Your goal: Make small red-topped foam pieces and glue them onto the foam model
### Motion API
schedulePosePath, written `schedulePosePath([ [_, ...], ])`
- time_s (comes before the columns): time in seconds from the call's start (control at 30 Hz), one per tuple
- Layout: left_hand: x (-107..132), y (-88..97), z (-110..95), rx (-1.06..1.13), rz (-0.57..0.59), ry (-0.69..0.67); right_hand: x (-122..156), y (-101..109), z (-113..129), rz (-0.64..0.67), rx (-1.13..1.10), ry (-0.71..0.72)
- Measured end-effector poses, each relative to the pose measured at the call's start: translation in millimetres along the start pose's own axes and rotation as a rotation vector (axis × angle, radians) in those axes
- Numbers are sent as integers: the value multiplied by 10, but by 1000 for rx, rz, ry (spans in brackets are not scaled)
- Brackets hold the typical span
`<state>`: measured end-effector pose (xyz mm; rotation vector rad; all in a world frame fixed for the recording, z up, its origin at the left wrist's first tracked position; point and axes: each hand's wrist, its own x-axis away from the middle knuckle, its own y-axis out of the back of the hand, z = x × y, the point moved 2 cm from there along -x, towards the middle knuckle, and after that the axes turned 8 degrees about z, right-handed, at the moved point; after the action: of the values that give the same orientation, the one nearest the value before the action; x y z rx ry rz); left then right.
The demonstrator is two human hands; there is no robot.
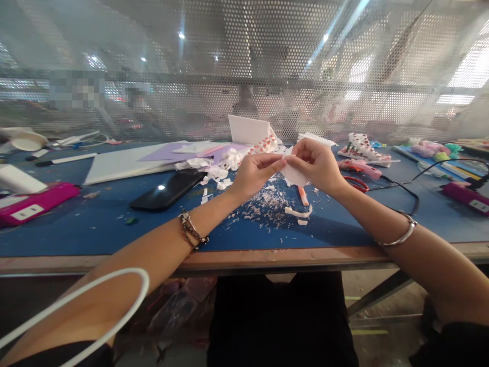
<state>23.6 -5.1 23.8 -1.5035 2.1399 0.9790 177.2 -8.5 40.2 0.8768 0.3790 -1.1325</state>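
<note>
Both hands meet over the blue table, pinching a small piece of white paper (295, 176). My left hand (252, 174) grips its upper left edge between thumb and fingertips. From the other side, my right hand (318, 164) pinches the paper near its top, and the sheet hangs down between the hands. Below lies a scatter of tiny white paper scraps (267, 203), with a curled white strip (298, 211) beside it. An orange-and-white stick-like item (303, 195) lies just under the paper. Crumpled white paper (231, 160) is heaped behind my left hand.
A black phone (168, 191) lies left of my left forearm, before white and purple sheets (126, 164). Magenta power strips (40, 204) sit at both sides. Right of my right hand are a pink glue gun (369, 170) and its cable. A perforated metal screen (267, 61) stands behind.
</note>
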Motion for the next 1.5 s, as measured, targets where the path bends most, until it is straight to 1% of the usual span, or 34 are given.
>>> schedulePosePath([
  [0.13, -24, -10, 64, 111, -9, 28, 9, 20, 4, 18, 63, 30],
  [0.23, -48, -10, 110, 192, -31, 60, 35, 29, 38, 38, 178, 110],
  [0.47, -50, -1, 107, 166, -75, 148, 57, 36, 121, 52, 485, 334],
  [0.6, -52, -7, 109, 192, -78, 157, 40, 65, 117, 45, 564, 410],
  [0.7, -58, -6, 126, 187, -76, 161, 35, 77, 110, 49, 575, 421],
  [0.77, -61, -3, 133, 183, -79, 163, 36, 76, 104, 48, 561, 398],
  [0.83, -62, -3, 135, 187, -81, 162, 33, 76, 86, 24, 496, 328],
  [0.9, -61, -6, 134, 198, -77, 162, 28, 75, 51, -7, 393, 227],
  [0.97, -60, -8, 136, 209, -67, 156, 23, 68, 14, -11, 304, 147],
  [1.03, -58, -9, 139, 210, -60, 147, 22, 54, -4, 12, 270, 125],
  [1.23, -53, -2, 144, 206, -59, 147, 39, 38, 46, 69, 359, 174],
  [1.33, -55, 6, 149, 198, -62, 158, 45, 51, 82, 66, 453, 198],
  [1.5, -55, 10, 163, 173, -55, 161, 45, 79, 116, 38, 631, 342],
])
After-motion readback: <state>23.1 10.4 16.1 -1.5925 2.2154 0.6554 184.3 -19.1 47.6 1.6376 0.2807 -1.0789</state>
